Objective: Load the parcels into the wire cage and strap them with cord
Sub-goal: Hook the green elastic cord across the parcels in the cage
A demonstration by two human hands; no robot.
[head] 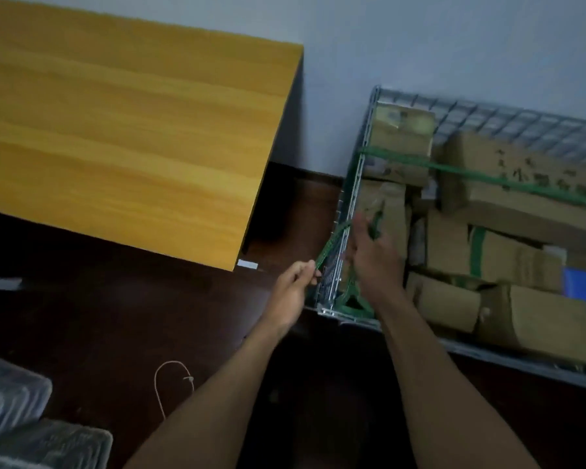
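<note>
Head view: our left hand pinches the green cord just outside the wire cage; our right hand, blurred, appears to curl round its other end above the loaded parcels. We should draw both ends taut against the wire before knotting.

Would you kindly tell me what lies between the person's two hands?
In the head view, the wire cage's end wall stands between the left hand and the right hand, with the green cord arcing over it.

L hand, R hand — both bare, forearms bare
</note>
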